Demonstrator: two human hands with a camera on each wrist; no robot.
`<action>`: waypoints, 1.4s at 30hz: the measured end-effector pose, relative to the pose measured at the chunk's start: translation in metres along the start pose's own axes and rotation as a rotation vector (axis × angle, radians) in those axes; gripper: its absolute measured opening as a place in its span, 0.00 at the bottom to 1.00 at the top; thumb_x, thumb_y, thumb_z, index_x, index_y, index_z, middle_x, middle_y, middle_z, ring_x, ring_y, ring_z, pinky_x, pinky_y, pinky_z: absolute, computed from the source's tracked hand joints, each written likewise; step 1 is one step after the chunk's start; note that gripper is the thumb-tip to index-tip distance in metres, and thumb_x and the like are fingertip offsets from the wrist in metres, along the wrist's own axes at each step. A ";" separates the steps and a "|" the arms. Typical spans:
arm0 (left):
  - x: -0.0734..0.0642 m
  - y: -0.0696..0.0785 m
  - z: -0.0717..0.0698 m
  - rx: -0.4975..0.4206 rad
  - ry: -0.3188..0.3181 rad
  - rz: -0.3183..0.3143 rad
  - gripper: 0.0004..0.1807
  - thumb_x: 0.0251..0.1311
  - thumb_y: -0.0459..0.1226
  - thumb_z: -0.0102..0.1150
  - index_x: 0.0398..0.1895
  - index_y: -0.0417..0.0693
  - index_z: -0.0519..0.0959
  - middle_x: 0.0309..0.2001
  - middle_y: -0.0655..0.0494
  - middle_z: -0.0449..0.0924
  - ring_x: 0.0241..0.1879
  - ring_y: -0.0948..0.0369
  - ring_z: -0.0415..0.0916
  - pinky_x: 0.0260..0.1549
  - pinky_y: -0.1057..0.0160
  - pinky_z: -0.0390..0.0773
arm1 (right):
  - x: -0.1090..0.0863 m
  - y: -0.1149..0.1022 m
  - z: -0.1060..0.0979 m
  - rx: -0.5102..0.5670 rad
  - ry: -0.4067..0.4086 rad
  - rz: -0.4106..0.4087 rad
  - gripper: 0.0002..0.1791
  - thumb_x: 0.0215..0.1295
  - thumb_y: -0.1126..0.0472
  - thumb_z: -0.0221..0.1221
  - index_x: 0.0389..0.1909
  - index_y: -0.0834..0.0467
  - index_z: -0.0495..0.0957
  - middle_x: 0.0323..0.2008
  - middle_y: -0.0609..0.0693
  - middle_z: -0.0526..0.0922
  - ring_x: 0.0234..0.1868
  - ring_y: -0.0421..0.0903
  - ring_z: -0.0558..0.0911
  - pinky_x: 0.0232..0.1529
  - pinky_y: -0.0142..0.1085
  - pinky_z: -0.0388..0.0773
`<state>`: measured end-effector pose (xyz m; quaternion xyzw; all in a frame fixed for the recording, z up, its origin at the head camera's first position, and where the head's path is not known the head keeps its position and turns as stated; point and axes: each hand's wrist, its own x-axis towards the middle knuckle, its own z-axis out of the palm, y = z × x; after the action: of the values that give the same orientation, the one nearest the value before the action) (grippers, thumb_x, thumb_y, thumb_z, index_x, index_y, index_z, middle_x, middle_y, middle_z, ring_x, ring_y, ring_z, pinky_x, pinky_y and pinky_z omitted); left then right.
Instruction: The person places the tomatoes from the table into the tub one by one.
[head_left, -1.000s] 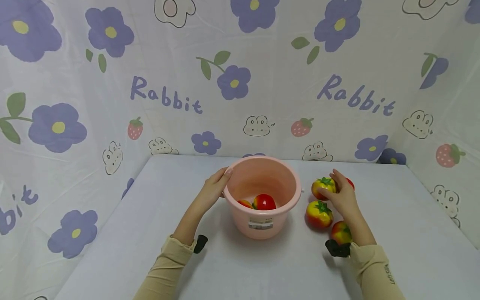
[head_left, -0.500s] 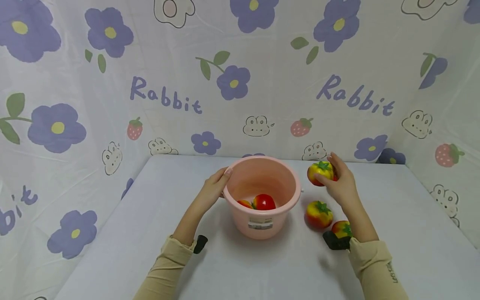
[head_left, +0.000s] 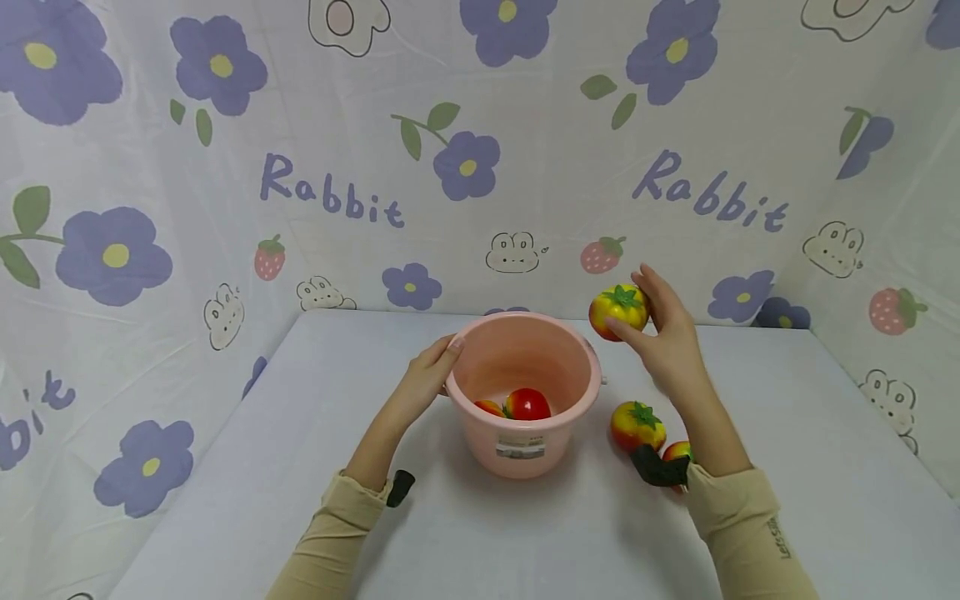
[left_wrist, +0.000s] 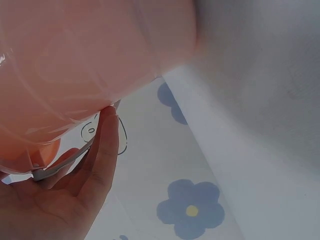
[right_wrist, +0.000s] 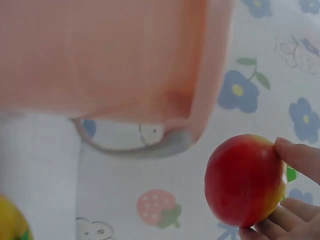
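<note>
A pink plastic bucket stands upright on the white table. My left hand grips its rim, thumb over the edge; in the left wrist view the fingers lie along the outer wall beside the handle. Inside the bucket are a red tomato and part of another orange-red one. Up at the bucket's right, my right hand pinches a yellow-red tomato with a green leafy top between thumb and fingers, raised above the table. Its red underside shows in the right wrist view, close to the bucket's rim.
A second yellow-red tomato sits on the table right of the bucket. Beside it, another tomato is partly hidden by the black wrist mount and right forearm. A patterned cloth wall encloses the table's back and sides.
My right hand has lifted a tomato off the table and carried it up and to the left, towards the bucket. The left hand and the bucket have stayed in place.
</note>
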<state>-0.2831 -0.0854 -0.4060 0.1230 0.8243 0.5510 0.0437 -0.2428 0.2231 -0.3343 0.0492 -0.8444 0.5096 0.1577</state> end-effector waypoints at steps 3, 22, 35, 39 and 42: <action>0.000 0.000 0.000 -0.005 -0.001 -0.003 0.31 0.73 0.57 0.40 0.71 0.51 0.65 0.64 0.44 0.74 0.51 0.46 0.80 0.40 0.58 0.85 | 0.001 -0.012 0.006 0.001 0.001 -0.051 0.46 0.65 0.61 0.63 0.78 0.50 0.47 0.75 0.53 0.59 0.77 0.53 0.57 0.74 0.50 0.57; 0.000 0.002 0.000 -0.006 -0.009 0.000 0.30 0.73 0.56 0.39 0.71 0.51 0.65 0.63 0.43 0.75 0.51 0.45 0.80 0.39 0.59 0.85 | 0.008 -0.058 0.035 0.070 -0.035 -0.189 0.43 0.63 0.63 0.63 0.76 0.46 0.53 0.74 0.50 0.62 0.76 0.48 0.60 0.73 0.46 0.61; 0.000 0.001 0.001 -0.012 -0.008 0.002 0.29 0.73 0.55 0.40 0.70 0.51 0.66 0.62 0.44 0.75 0.50 0.46 0.80 0.39 0.59 0.85 | 0.007 -0.071 0.055 0.129 -0.122 -0.195 0.44 0.63 0.62 0.64 0.76 0.46 0.53 0.74 0.48 0.62 0.76 0.46 0.59 0.74 0.43 0.60; 0.000 0.002 0.000 -0.014 -0.011 0.004 0.29 0.73 0.56 0.40 0.70 0.52 0.66 0.62 0.44 0.75 0.50 0.46 0.80 0.40 0.59 0.85 | 0.006 -0.074 0.061 0.144 -0.130 -0.204 0.43 0.63 0.62 0.64 0.76 0.45 0.53 0.74 0.48 0.63 0.76 0.45 0.59 0.73 0.43 0.61; 0.000 0.002 -0.001 -0.016 -0.015 0.000 0.30 0.73 0.56 0.40 0.70 0.52 0.65 0.62 0.45 0.75 0.50 0.47 0.80 0.40 0.58 0.85 | 0.006 -0.076 0.065 0.155 -0.139 -0.217 0.43 0.63 0.62 0.64 0.76 0.45 0.54 0.74 0.49 0.63 0.76 0.45 0.60 0.73 0.42 0.61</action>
<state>-0.2827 -0.0855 -0.4039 0.1268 0.8195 0.5565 0.0508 -0.2442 0.1309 -0.2959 0.1870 -0.8012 0.5485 0.1488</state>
